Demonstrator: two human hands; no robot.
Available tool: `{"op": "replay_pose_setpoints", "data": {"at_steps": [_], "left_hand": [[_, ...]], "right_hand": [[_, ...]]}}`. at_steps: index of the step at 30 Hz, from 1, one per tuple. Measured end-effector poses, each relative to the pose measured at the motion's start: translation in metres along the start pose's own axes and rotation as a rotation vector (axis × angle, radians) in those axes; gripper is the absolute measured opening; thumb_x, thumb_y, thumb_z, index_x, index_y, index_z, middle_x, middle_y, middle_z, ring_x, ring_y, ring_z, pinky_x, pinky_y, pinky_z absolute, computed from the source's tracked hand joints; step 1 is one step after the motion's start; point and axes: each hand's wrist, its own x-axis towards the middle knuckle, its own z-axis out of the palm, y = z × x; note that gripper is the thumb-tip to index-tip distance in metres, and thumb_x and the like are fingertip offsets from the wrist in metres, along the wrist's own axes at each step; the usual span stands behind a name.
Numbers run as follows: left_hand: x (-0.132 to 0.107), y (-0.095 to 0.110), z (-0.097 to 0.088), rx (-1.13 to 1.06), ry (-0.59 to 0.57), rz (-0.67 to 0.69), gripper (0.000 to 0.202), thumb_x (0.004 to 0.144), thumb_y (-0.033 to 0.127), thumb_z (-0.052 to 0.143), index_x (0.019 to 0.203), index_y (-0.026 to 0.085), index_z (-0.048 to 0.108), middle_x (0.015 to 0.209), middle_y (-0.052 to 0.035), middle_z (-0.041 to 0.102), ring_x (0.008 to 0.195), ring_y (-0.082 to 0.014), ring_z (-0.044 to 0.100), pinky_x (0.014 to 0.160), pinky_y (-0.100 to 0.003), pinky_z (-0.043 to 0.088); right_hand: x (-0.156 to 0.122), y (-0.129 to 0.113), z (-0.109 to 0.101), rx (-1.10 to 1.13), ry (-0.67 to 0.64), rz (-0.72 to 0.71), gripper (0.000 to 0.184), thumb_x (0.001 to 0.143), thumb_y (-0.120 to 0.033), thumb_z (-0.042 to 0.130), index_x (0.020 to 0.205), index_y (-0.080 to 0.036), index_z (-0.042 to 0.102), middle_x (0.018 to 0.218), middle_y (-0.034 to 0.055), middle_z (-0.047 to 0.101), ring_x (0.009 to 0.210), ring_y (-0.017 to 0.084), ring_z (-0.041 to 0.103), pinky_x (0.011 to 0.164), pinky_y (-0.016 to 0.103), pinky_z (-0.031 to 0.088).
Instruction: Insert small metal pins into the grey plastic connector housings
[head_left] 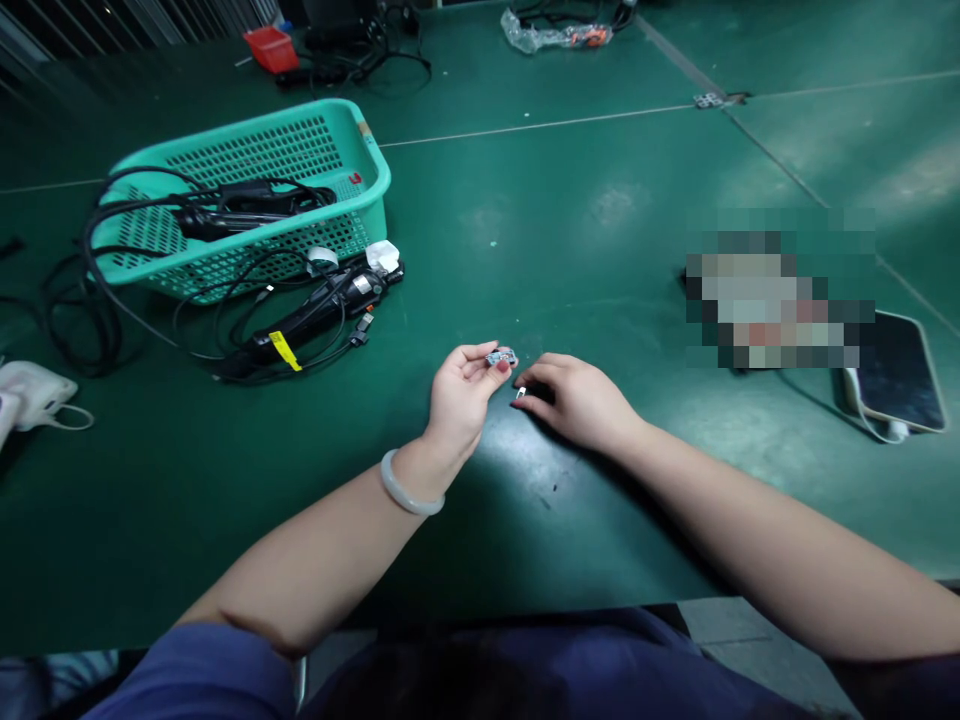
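Note:
Between the thumb and fingers of my left hand is a small silvery-blue part with fine detail; its exact kind is too small to make out. A pale bangle circles the left wrist. My right hand is just to the right, thumb and fingertips curled toward each other around a tiny white piece. The two hands are close together above the green tabletop, with a narrow gap between their fingertips.
A turquoise basket holding black cabled tools stands at the left. A black tool with a yellow tag lies before it. To the right are a phone on a white cable and a blurred-out item. A red bin sits farther back.

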Motion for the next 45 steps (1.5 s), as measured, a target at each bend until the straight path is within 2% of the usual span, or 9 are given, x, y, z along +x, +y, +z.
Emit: {"op": "replay_pose_setpoints", "data": {"at_steps": [2, 5, 8, 12, 16, 21, 27, 32, 45], "left_hand": [[0.000, 0.000, 0.000, 0.000, 0.005, 0.001, 0.032, 0.061, 0.015, 0.079, 0.088, 0.014, 0.060, 0.085, -0.0026, 0.070, 0.082, -0.0118, 0.067, 0.094, -0.036, 0.048], [0.000, 0.000, 0.001, 0.005, 0.002, -0.002, 0.031, 0.062, 0.012, 0.078, 0.088, 0.013, 0.062, 0.085, -0.0029, 0.070, 0.084, -0.0116, 0.067, 0.094, -0.035, 0.048], [0.000, 0.000, 0.001, 0.012, -0.008, -0.003, 0.028, 0.063, 0.011, 0.076, 0.088, 0.013, 0.063, 0.085, -0.0032, 0.070, 0.084, -0.0115, 0.066, 0.093, -0.034, 0.049], [0.000, 0.000, 0.001, 0.023, -0.012, 0.003, 0.028, 0.065, 0.010, 0.075, 0.089, 0.013, 0.062, 0.085, -0.0030, 0.070, 0.083, -0.0114, 0.066, 0.090, -0.033, 0.049], [0.001, -0.001, 0.000, 0.045, -0.026, 0.013, 0.029, 0.065, 0.010, 0.075, 0.090, 0.014, 0.061, 0.085, -0.0028, 0.070, 0.083, -0.0119, 0.066, 0.090, -0.034, 0.049], [0.001, -0.001, -0.001, 0.091, -0.046, 0.021, 0.030, 0.063, 0.012, 0.076, 0.089, 0.015, 0.061, 0.085, -0.0032, 0.069, 0.084, -0.0125, 0.066, 0.093, -0.035, 0.048], [-0.001, 0.000, 0.000, 0.135, -0.076, -0.012, 0.029, 0.060, 0.010, 0.077, 0.084, 0.014, 0.062, 0.083, -0.0030, 0.070, 0.080, -0.0118, 0.066, 0.088, -0.033, 0.050], [-0.003, -0.002, 0.001, 0.149, -0.111, -0.026, 0.032, 0.058, 0.013, 0.080, 0.084, 0.015, 0.061, 0.083, -0.0032, 0.070, 0.082, -0.0134, 0.067, 0.091, -0.036, 0.050], [-0.003, -0.003, 0.002, 0.125, -0.104, -0.005, 0.030, 0.059, 0.011, 0.078, 0.083, 0.015, 0.061, 0.083, -0.0022, 0.070, 0.081, -0.0117, 0.067, 0.090, -0.033, 0.050]], "right_hand": [[0.001, 0.001, 0.002, 0.002, -0.001, -0.040, 0.015, 0.083, -0.022, 0.060, 0.095, -0.018, 0.070, 0.097, 0.0061, 0.069, 0.089, 0.020, 0.063, 0.080, 0.034, 0.051], [0.003, 0.005, 0.002, -0.022, 0.030, -0.093, 0.026, 0.088, -0.014, 0.049, 0.102, -0.019, 0.070, 0.104, 0.0059, 0.070, 0.093, 0.020, 0.062, 0.085, 0.034, 0.050], [0.003, 0.007, -0.002, -0.049, 0.050, -0.052, 0.026, 0.089, -0.016, 0.049, 0.104, -0.019, 0.070, 0.104, 0.0056, 0.071, 0.090, 0.021, 0.062, 0.084, 0.035, 0.049], [0.003, 0.005, -0.007, -0.083, 0.048, 0.083, 0.014, 0.084, -0.023, 0.060, 0.090, -0.017, 0.071, 0.092, 0.0062, 0.070, 0.087, 0.022, 0.062, 0.081, 0.033, 0.049], [0.004, 0.005, -0.005, -0.151, 0.013, 0.118, 0.015, 0.086, -0.022, 0.055, 0.083, -0.017, 0.069, 0.087, 0.0064, 0.068, 0.083, 0.021, 0.062, 0.075, 0.032, 0.049], [0.005, 0.011, -0.007, -0.199, 0.059, 0.090, 0.017, 0.087, -0.022, 0.054, 0.081, -0.018, 0.069, 0.086, 0.0073, 0.068, 0.082, 0.021, 0.062, 0.074, 0.031, 0.047], [0.002, 0.001, -0.027, -0.183, 0.351, -0.016, 0.018, 0.088, -0.022, 0.053, 0.077, -0.019, 0.067, 0.082, 0.0060, 0.068, 0.077, 0.019, 0.061, 0.070, 0.030, 0.048], [0.002, -0.014, -0.024, -0.199, 0.322, -0.135, 0.017, 0.087, -0.020, 0.053, 0.078, -0.018, 0.068, 0.080, 0.0054, 0.068, 0.075, 0.018, 0.061, 0.068, 0.029, 0.049], [0.001, -0.015, -0.022, -0.203, 0.346, -0.130, 0.019, 0.088, -0.020, 0.052, 0.083, -0.018, 0.071, 0.083, 0.0054, 0.070, 0.077, 0.018, 0.062, 0.068, 0.029, 0.049]]}}
